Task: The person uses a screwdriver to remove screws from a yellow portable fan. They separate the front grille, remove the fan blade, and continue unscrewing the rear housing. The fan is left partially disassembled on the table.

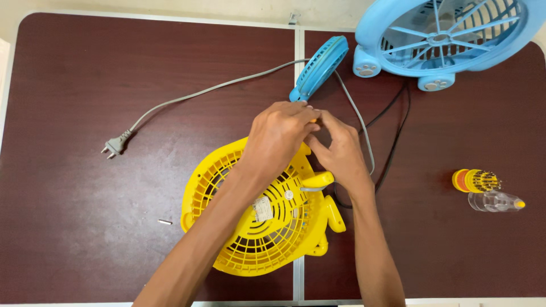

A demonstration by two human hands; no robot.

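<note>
Both hands, left hand (278, 136) and right hand (340, 150), pinch a small orange-tipped tool (313, 120) at the yellow fan (259, 219)'s far edge; loose screw (165, 222) already out, housing still closed

A dark maroon worktop (85, 113) carries a yellow fan (267, 227) at centre, a blue fan (449, 34) at one o'clock, a grey plug (114, 146) at nine, a bit holder (475, 181) at three, and a small screw (165, 222) at seven.

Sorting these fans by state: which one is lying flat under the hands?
The yellow fan, grille-up on the table beneath both hands. The blue fan sits at the far right corner, away from the hands.
</note>
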